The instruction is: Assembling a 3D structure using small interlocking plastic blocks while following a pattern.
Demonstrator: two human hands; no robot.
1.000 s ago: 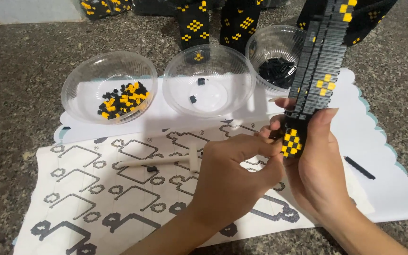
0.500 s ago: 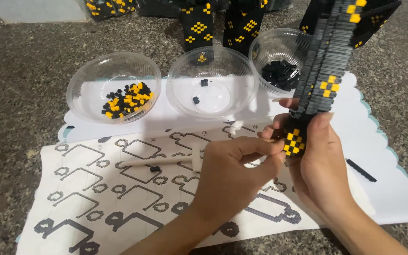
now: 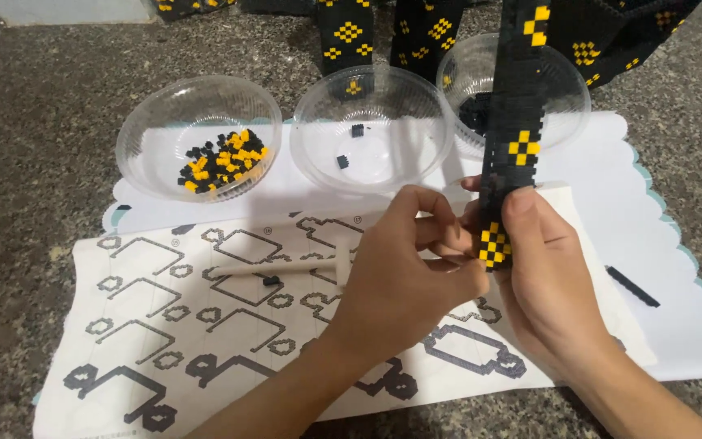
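Observation:
My right hand grips the lower end of a tall, narrow black brick strip with yellow checker patches, held upright over the sheets. My left hand is pressed against the strip's lower left side, fingertips pinched together at its edge; whether a small piece is between them is hidden. A white stick-like tool lies on the printed instruction sheet just left of my left hand, with a tiny black piece beside it.
Three clear plastic bowls stand behind: the left bowl holds several black and yellow bricks, the middle bowl two black ones, the right bowl black bricks. Black-and-yellow built panels stand at the back. A black strip lies on white paper.
The brick strip has turned from leaning right to nearly upright, and both hands have shifted slightly with it. My left fingers stay at its lower edge.

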